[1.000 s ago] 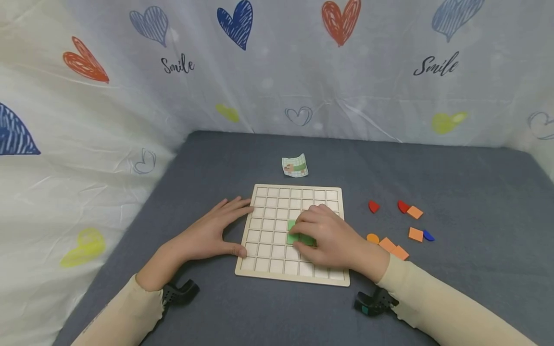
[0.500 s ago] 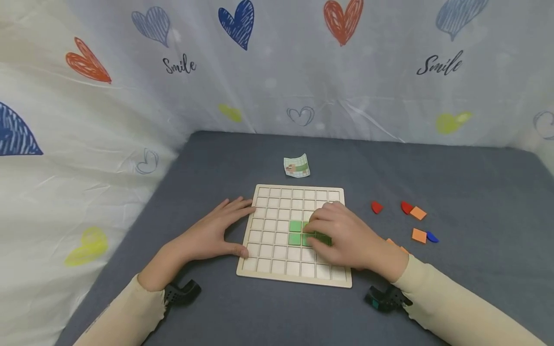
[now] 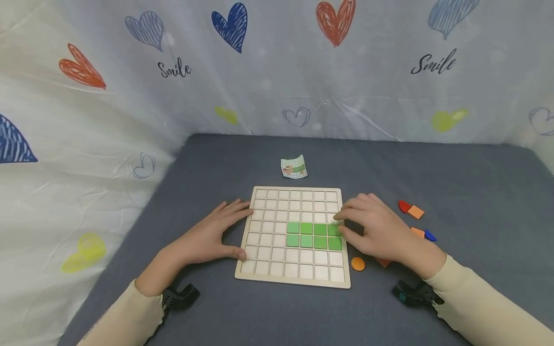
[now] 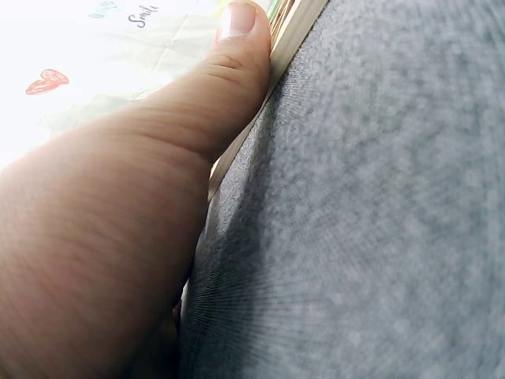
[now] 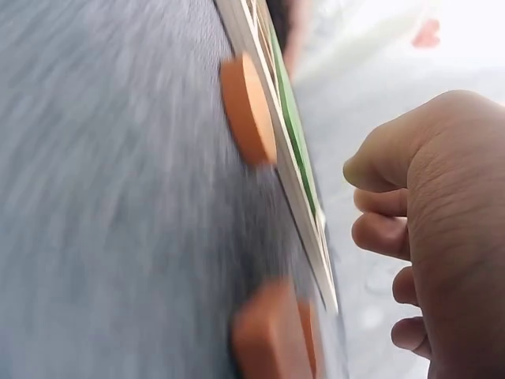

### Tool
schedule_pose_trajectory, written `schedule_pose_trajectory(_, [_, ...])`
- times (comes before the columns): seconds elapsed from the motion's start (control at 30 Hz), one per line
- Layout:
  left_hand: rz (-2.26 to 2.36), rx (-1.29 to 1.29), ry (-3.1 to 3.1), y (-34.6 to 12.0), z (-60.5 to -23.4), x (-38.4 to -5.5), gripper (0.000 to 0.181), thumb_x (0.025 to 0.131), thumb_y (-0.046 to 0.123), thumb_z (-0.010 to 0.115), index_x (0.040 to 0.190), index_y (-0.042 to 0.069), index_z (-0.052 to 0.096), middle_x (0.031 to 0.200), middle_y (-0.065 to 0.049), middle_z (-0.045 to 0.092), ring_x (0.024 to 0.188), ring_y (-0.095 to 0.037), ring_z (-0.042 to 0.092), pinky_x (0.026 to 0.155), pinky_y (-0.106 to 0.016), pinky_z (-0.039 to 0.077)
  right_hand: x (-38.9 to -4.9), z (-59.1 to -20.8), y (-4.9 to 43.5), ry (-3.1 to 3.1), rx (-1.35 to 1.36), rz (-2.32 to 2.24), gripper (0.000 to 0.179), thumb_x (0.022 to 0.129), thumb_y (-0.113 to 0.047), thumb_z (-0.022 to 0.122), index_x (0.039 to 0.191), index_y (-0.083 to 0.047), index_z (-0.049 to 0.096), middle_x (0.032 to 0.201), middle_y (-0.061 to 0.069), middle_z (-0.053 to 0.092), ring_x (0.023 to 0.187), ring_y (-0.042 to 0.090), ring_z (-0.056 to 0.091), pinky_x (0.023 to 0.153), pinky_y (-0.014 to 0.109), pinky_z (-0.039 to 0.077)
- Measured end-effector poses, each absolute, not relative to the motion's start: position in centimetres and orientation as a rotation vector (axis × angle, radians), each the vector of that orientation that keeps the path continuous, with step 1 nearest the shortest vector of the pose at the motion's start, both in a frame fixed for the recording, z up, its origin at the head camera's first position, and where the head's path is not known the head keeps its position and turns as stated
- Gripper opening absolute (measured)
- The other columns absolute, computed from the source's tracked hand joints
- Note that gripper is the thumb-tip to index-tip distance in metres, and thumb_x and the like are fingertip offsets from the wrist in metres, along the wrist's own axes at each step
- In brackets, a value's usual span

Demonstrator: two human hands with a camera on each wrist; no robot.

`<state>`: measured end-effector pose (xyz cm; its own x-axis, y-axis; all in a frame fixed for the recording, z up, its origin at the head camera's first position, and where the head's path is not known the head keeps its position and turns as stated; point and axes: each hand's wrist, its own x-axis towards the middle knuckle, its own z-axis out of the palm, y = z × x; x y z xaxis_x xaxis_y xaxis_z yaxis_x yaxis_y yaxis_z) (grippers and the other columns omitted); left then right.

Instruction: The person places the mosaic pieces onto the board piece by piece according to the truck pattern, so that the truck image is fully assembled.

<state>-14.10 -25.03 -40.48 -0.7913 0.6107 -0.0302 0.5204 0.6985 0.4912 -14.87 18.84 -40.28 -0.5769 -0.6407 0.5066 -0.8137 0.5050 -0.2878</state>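
Note:
A square wooden grid board (image 3: pixel 264 274) lies on the table with two rows of green square tiles (image 3: pixel 306 241) set in its cells, reaching to the right edge. My left hand (image 3: pixel 207 235) rests at the board's left side, fingers spread and the thumb touching the rim; the left wrist view shows that thumb on the edge. Just off the right rim hovers my right hand (image 3: pixel 381 230), its fingers loosely bent. In the right wrist view I see nothing between thumb and fingers. Below it lies an orange round piece (image 3: pixel 358 264), close to the board.
Right of the board lie a red curved piece (image 3: pixel 404 206), an orange square (image 3: pixel 416 212) and a blue curved piece (image 3: pixel 430 235). Other orange pieces are partly hidden under my right hand. Behind the board sits a small picture card (image 3: pixel 294 166). A printed curtain (image 3: pixel 259 72) borders the table.
My right hand has moved right, off the green tiles to the board's right edge, uncovering both green rows and the orange round piece. My left hand stays put.

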Motion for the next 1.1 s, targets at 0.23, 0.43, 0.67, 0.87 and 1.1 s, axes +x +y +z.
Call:
schedule_pose_trajectory(0.23, [0.709,0.915,2.714,-25.1,-40.7,-14.2,0.113,0.081,0.072,0.085,0.172,0.025,0.038,0.180,-0.001,0.025,0.168,-0.028,0.014,0.137,-0.054,0.006,-14.6,-40.0,22.1,-2.536,1.082,0.696,0.025,0.090,-0.010,0.086,0.113,-0.018,0.084,0.110,-0.008,0.070,0.099,0.015,0.059,0.089,0.042,0.046])
schedule_pose_trajectory(0.43, [0.715,0.905,2.708,-25.0,-40.5,-14.1,0.113,0.081,0.071,0.086,0.172,0.025,0.038,0.180,0.000,0.025,0.168,-0.027,0.013,0.137,-0.053,0.005,-15.3,-40.2,24.3,-2.530,1.029,0.669,0.030,0.087,-0.005,0.086,0.114,-0.017,0.083,0.112,-0.005,0.071,0.098,0.018,0.059,0.085,0.043,0.045])
schedule_pose_trajectory(0.67, [0.702,0.895,2.709,-25.1,-40.4,-14.1,0.114,0.080,0.074,0.085,0.172,0.025,0.038,0.180,0.000,0.025,0.168,-0.027,0.014,0.137,-0.052,0.005,-16.5,-40.9,25.3,-2.577,0.973,0.700,0.038,0.086,-0.002,0.085,0.121,-0.014,0.081,0.118,0.002,0.072,0.106,0.025,0.062,0.086,0.050,0.050])
schedule_pose_trajectory(0.87, [0.705,0.888,2.708,-25.2,-40.6,-14.0,0.115,0.079,0.075,0.084,0.172,0.026,0.039,0.180,0.001,0.025,0.168,-0.027,0.014,0.137,-0.053,0.006,-17.1,-41.3,25.7,-2.604,0.988,0.726,0.041,0.088,-0.001,0.084,0.127,-0.011,0.080,0.125,0.007,0.074,0.111,0.029,0.064,0.090,0.053,0.050])
schedule_pose_trajectory(1.1, [0.705,0.881,2.708,-25.1,-40.5,-14.1,0.114,0.079,0.076,0.083,0.172,0.028,0.038,0.180,0.002,0.024,0.168,-0.027,0.013,0.137,-0.053,0.005,-17.8,-41.5,25.9,-2.596,0.990,0.692,0.036,0.088,-0.008,0.089,0.123,-0.013,0.082,0.118,0.000,0.076,0.104,0.023,0.065,0.086,0.048,0.051])
